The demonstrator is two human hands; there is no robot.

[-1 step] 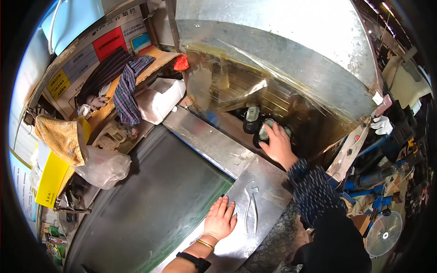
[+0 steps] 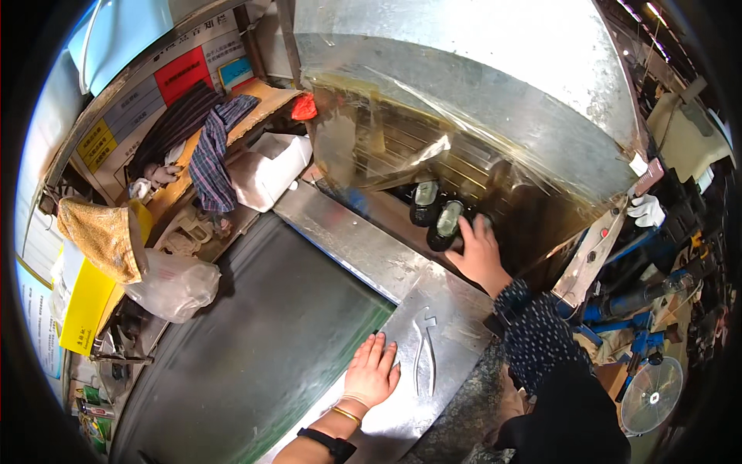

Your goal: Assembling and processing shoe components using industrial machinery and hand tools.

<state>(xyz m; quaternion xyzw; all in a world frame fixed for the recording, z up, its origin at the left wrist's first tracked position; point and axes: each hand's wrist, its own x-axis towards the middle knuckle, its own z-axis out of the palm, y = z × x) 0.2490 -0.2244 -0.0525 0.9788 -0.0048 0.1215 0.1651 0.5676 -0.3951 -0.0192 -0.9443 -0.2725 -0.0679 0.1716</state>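
My left hand lies flat with its fingers stretched on the metal ledge, beside the dark conveyor belt. Just right of it, a pair of metal pliers rests on the ledge. My right hand reaches to the mouth of a metal housing, its thumb and fingers apart. Two black shoes with pale insoles stand there side by side: the left shoe is free of my hand, and the nearer shoe is beside my fingers. Something dark behind my right fingers is mostly hidden.
A torn clear plastic curtain hangs from the large metal hood. On the left are a white container, a plaid cloth, a clear plastic bag and a yellow box. Blue machinery and a round disc stand right.
My right hand has shifted a little right and toward me, off the nearer shoe, so more of its insole shows. My left hand stays on the ledge.
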